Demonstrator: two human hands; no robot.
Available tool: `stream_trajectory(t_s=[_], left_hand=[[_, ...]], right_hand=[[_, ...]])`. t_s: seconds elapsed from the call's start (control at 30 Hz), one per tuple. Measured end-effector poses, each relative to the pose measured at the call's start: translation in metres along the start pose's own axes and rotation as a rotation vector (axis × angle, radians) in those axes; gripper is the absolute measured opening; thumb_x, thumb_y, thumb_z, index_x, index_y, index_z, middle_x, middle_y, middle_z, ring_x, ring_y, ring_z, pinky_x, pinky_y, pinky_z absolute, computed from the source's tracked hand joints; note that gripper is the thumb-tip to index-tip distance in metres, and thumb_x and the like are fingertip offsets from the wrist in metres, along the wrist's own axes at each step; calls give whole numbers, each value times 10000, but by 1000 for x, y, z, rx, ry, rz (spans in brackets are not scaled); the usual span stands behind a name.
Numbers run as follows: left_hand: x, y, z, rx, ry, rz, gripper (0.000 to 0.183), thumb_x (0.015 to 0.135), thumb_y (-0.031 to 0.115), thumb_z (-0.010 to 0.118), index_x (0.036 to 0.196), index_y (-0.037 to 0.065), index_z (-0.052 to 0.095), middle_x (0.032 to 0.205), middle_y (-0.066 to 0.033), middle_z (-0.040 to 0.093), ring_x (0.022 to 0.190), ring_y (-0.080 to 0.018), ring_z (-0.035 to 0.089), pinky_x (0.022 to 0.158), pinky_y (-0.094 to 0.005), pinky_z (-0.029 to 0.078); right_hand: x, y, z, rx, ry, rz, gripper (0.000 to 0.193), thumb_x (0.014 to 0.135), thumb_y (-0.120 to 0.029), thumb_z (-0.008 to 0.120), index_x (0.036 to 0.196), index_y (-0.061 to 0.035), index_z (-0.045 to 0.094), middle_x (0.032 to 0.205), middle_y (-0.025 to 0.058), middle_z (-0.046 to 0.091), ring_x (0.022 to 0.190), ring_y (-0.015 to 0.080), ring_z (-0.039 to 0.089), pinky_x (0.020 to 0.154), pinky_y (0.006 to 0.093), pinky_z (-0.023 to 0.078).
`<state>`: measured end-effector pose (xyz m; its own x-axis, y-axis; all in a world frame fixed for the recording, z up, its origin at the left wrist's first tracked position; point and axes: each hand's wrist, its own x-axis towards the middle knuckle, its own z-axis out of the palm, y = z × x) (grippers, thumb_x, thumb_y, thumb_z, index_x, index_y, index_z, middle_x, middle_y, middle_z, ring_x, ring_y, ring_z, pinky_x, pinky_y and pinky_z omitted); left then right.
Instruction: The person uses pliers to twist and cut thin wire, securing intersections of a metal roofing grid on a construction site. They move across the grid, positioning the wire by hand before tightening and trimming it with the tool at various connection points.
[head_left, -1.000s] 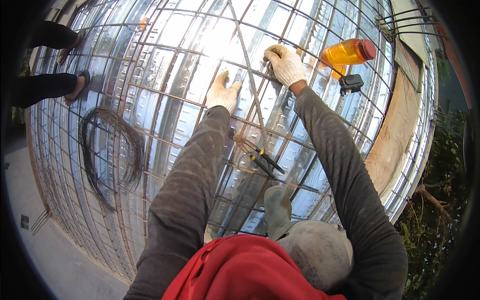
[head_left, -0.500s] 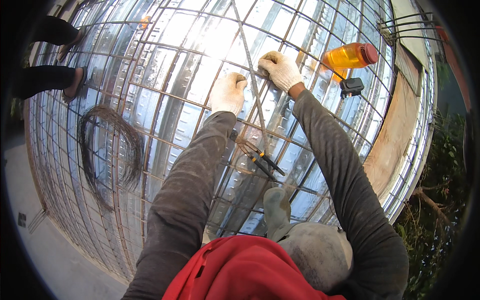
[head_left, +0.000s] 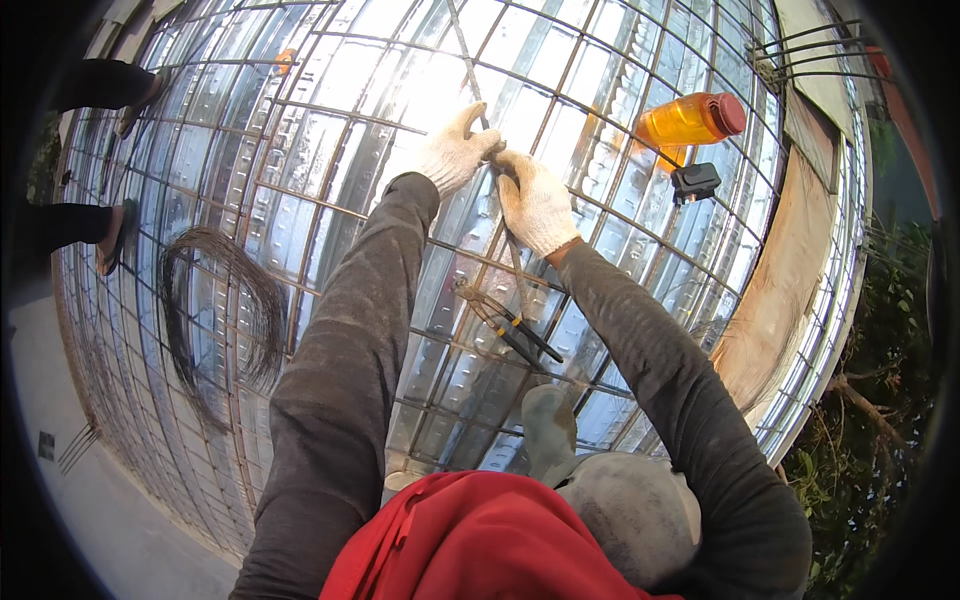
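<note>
Both my hands wear white work gloves and meet on a long steel rebar (head_left: 462, 40) that runs up the middle of a rebar grid (head_left: 330, 130) over shiny corrugated sheet. My left hand (head_left: 452, 152) grips the bar from the left. My right hand (head_left: 533, 203) closes on the same bar just below and to the right. A pair of pliers (head_left: 515, 328) with yellow and black handles lies on the grid below my hands.
An orange bottle with a red cap (head_left: 690, 120) and a small black device (head_left: 696, 182) lie at the upper right. A coil of tie wire (head_left: 215, 310) rests at the left. Another person's feet (head_left: 115, 235) stand at the far left. A wooden edge board (head_left: 790, 290) borders the right.
My left hand has moved up and right to meet my right hand on the bar. My right hand has shifted down and left along it.
</note>
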<state>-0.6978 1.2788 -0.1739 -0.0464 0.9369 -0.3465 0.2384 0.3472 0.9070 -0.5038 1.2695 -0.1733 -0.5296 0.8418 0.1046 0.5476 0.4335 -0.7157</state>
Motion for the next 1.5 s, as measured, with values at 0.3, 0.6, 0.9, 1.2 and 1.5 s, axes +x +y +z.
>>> stream_trajectory(t_s=[0.3, 0.6, 0.9, 1.2, 1.5], left_hand=[[-48, 0, 45, -271, 235, 45, 626, 914, 11, 686, 1512, 33, 502, 1369, -173, 677, 1292, -247, 639, 1106, -351, 492], [-29, -18, 50, -352, 494, -62, 358, 917, 75, 749, 1240, -47, 655, 1185, -157, 740, 1115, -217, 709, 944, -326, 569], [6, 28, 16, 759, -73, 263, 272, 900, 113, 765, 1169, 120, 725, 1054, -129, 775, 983, -295, 751, 923, -420, 580], [-60, 9, 24, 256, 433, -37, 524, 917, 243, 753, 1376, 23, 629, 1256, -160, 706, 1159, -295, 677, 1015, -405, 530], [-48, 3, 40, 433, 364, 44, 297, 943, 106, 653, 1226, 107, 742, 1202, -168, 710, 1117, -367, 689, 988, -443, 546]], right_hand=[[36, 16, -7, 420, -67, 509, 602, 915, -280, 787, 1387, 20, 567, 1129, 199, 756, 1048, 247, 734, 932, 360, 576], [46, 11, -13, 593, -179, 678, 395, 915, -355, 788, 1085, 1, 765, 967, 85, 778, 891, 186, 707, 799, 353, 556], [6, -1, 6, -408, -171, -69, 220, 941, -166, 653, 1136, -73, 698, 1095, 129, 682, 1007, 348, 686, 816, 459, 573], [-145, -74, -54, -116, -396, 185, 726, 836, -283, 844, 1447, -42, 534, 1284, 221, 593, 1184, 442, 607, 969, 507, 534], [-148, -89, -51, -294, -672, 319, 588, 827, -137, 722, 1383, -37, 560, 1272, 224, 627, 1018, 467, 675, 838, 503, 580]])
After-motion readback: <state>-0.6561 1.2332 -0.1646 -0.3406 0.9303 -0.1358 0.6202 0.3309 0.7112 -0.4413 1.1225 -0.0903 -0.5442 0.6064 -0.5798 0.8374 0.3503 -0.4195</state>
